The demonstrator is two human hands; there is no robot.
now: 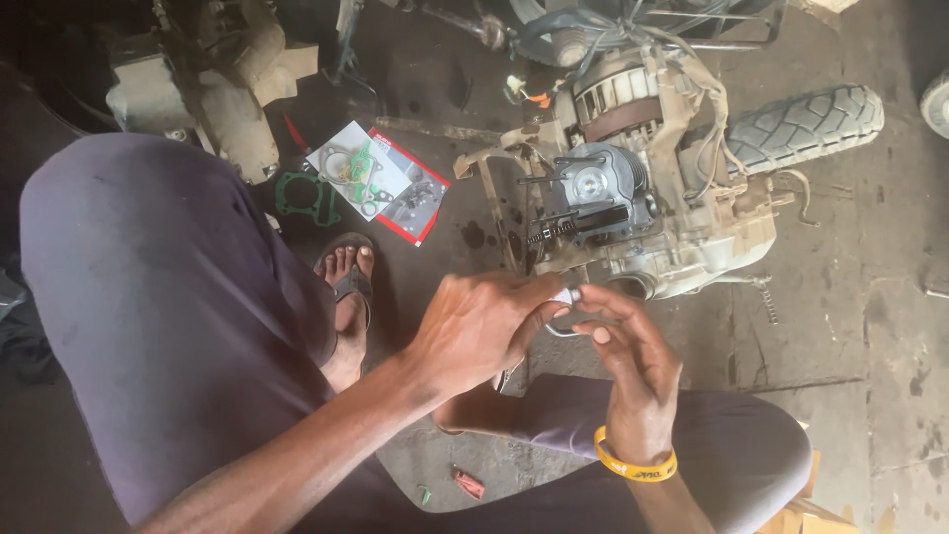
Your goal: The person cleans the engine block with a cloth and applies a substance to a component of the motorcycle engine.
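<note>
The left hand [479, 326] and the right hand [633, 361] are meeting in front of the person's knees, both sets of fingers pinching a small metal ring [565, 314] with a pale end piece between them. The ring is hanging in the air just below the scooter engine [633, 208], which is lying on the concrete floor [840, 326]. An opened gasket packet [381, 183] and a green gasket [297, 195] are lying near the sandalled foot [348, 272]. A yellow wristband [633, 465] is circling the right wrist.
</note>
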